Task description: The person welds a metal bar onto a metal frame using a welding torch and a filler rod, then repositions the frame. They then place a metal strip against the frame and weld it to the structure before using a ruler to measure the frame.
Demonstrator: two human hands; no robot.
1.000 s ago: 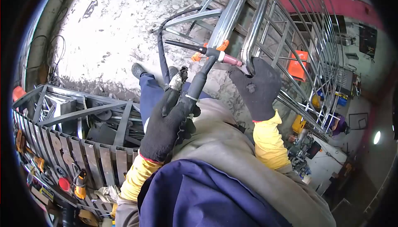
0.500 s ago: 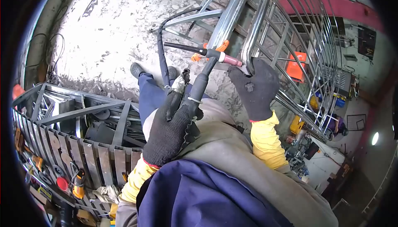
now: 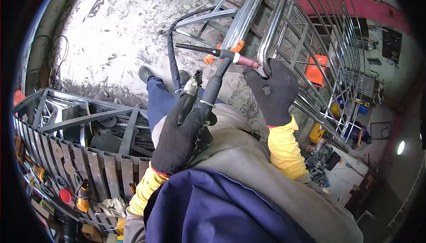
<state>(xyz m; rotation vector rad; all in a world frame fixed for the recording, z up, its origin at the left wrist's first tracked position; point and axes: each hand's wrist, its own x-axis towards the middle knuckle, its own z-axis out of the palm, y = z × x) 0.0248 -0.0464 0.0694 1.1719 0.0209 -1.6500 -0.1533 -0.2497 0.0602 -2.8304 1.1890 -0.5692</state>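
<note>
My left hand point(image 3: 182, 136), in a black knit glove, is closed around the handle of a TIG welding torch point(image 3: 217, 76). The torch's pink nozzle points right, close to the lower end of a shiny bent steel tube point(image 3: 270, 32). Gloved too, my right hand point(image 3: 276, 90) is closed on that tube end, its fingertips partly hidden. A black cable point(image 3: 172, 56) loops away from the torch side. Behind the torch head, an orange clamp point(image 3: 238, 47) sits by a wide steel rail point(image 3: 244, 19). The gap between nozzle and tube is too small to judge.
A barred metal frame point(image 3: 330, 34) rises on the right, with an orange box point(image 3: 316, 71) behind it. At left stands a slatted steel rack point(image 3: 97, 167) holding metal offcuts. A yellow power tool point(image 3: 83, 202) lies beyond it. My feet are on the marked pale floor point(image 3: 120, 34).
The torch has shifted very slightly, its handle a little left and its nozzle a bit lower. My left hand moved slightly left with it; my right hand stays at the tube end.
</note>
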